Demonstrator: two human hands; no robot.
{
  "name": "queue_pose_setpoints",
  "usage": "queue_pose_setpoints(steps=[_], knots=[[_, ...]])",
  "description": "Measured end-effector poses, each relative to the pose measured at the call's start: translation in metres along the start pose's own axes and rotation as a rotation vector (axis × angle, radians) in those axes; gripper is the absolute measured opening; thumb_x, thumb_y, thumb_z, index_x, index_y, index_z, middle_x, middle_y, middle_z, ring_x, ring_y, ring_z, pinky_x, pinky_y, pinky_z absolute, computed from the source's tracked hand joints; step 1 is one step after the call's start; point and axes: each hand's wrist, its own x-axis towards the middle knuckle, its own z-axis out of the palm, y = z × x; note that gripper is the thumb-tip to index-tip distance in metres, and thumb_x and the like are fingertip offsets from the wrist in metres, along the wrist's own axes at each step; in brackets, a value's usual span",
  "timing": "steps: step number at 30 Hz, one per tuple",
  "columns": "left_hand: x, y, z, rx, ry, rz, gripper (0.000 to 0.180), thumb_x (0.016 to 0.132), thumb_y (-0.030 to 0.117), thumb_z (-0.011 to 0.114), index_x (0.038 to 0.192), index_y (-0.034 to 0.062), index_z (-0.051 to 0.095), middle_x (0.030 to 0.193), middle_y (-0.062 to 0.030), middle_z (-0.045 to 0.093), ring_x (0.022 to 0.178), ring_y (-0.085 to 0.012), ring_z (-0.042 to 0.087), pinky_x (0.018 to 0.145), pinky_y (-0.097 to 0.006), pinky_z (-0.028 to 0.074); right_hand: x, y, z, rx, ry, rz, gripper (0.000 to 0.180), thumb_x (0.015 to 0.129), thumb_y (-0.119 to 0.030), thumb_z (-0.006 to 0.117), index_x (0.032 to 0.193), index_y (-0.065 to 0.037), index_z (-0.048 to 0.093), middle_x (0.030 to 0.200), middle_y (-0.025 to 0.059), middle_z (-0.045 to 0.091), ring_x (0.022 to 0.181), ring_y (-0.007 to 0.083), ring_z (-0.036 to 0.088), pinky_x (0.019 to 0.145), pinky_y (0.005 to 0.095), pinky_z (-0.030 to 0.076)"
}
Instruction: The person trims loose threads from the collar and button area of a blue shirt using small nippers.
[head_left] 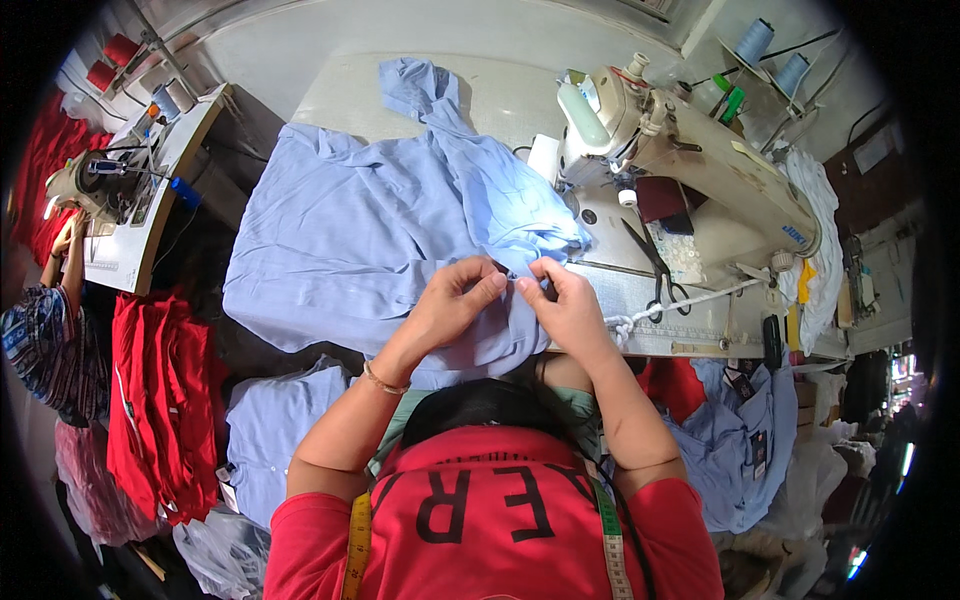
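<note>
A light blue shirt (345,215) lies spread over the table, with a sleeve-like piece stretched toward the back wall and its near edge hanging over my lap. My left hand (450,305) pinches the shirt's edge between thumb and forefinger. Close beside it, my right hand (562,308) pinches the same edge, fingertips almost touching the left ones. What small part they hold there is too fine to make out. Black scissors (657,265) rest on the table to the right of my right hand, below the sewing machine (725,170).
White cord (690,303) crosses the table's right front. Blue shirts (735,440) hang at right; another blue garment (285,410) and stacked red garments (165,400) are at left. Another person's hands (68,238) work at a second sewing machine (85,190) on the far left.
</note>
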Motion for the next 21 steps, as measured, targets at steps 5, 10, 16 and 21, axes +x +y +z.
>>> queue_pose_setpoints(steps=[5, 10, 16, 21], knots=[[0.001, -0.005, 0.004, -0.228, -0.040, 0.103, 0.019, 0.090, 0.017, 0.057, 0.077, 0.0031, 0.056, 0.085, 0.0041, 0.052, 0.085, -0.0064, 0.044, 0.077, -0.022, 0.036, 0.013, 0.015, -0.007, 0.661, -0.215, 0.259, 0.014, 0.088, -0.017, 0.057, 0.080, -0.005, 0.055, 0.063, -0.0094, 0.040, 0.057, 0.0024, 0.033, 0.050, 0.0200, 0.027], [0.001, -0.001, 0.006, -0.472, -0.020, 0.007, 0.015, 0.088, 0.014, 0.059, 0.077, 0.0043, 0.058, 0.084, 0.0040, 0.054, 0.091, -0.0076, 0.045, 0.092, -0.026, 0.031, 0.020, 0.040, -0.004, 0.184, -0.041, 0.065, 0.019, 0.087, -0.022, 0.059, 0.087, -0.003, 0.055, 0.065, -0.0077, 0.039, 0.058, 0.0069, 0.035, 0.052, 0.0236, 0.032], [0.002, -0.006, 0.005, -0.404, -0.040, 0.046, 0.012, 0.087, 0.011, 0.058, 0.077, 0.0041, 0.059, 0.085, 0.0023, 0.057, 0.115, -0.0144, 0.042, 0.101, -0.031, 0.025, 0.006, 0.024, -0.027, 0.710, -0.151, 0.181, 0.040, 0.082, -0.018, 0.063, 0.117, -0.005, 0.048, 0.077, -0.0035, 0.043, 0.069, 0.0067, 0.041, 0.063, 0.0209, 0.037], [0.001, -0.007, 0.004, -0.357, -0.061, 0.082, 0.008, 0.085, 0.007, 0.059, 0.078, 0.0029, 0.060, 0.096, -0.0016, 0.058, 0.120, -0.0178, 0.039, 0.100, -0.031, 0.026, -0.009, 0.000, -0.043, 0.715, -0.272, 0.235, 0.021, 0.082, -0.005, 0.062, 0.102, -0.003, 0.056, 0.083, -0.0021, 0.050, 0.076, 0.0064, 0.047, 0.067, 0.0204, 0.039]])
